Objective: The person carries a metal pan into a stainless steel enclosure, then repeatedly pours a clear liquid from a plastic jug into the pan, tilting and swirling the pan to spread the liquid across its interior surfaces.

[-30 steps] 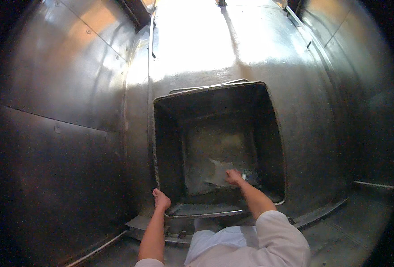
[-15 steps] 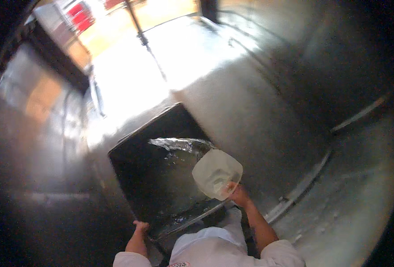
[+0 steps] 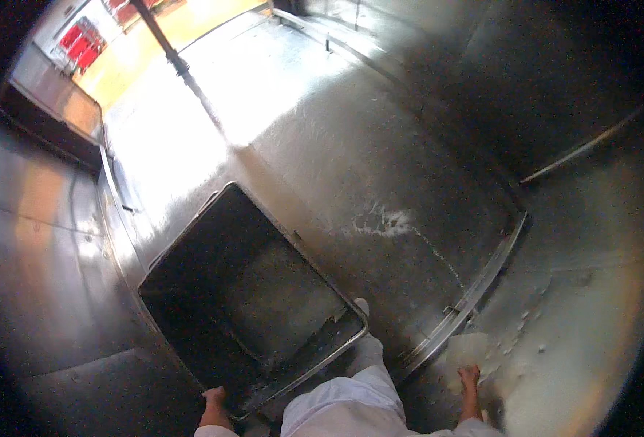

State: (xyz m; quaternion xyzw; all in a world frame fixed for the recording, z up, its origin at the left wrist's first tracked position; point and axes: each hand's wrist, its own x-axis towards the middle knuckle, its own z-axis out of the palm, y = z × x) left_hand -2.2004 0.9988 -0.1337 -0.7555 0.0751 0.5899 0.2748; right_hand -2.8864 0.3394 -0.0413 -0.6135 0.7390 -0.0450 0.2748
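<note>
A large, dark, rectangular tub (image 3: 263, 291) with a metal rim stands in front of me, tilted in the view, its dim inside partly lit. My left hand (image 3: 215, 397) is closed on the near left corner of the tub's rim. Off to the right, well apart from the tub, my right hand (image 3: 469, 374) grips a pale, translucent plastic container (image 3: 469, 348) by its near side. What is inside the container cannot be made out.
White splashed water (image 3: 387, 222) and a thin wet streak lie on the shiny floor beyond the tub. A metal rail (image 3: 456, 313) runs along the right wall. Metal panels (image 3: 41, 255) stand at left. A dark post (image 3: 163, 44) and a red object (image 3: 81, 47) are farther off.
My right hand has swung the container from over the tub far to the right. Water that was falling inside the tub is gone from there; a splash shows on the floor. My left hand stays on the rim.
</note>
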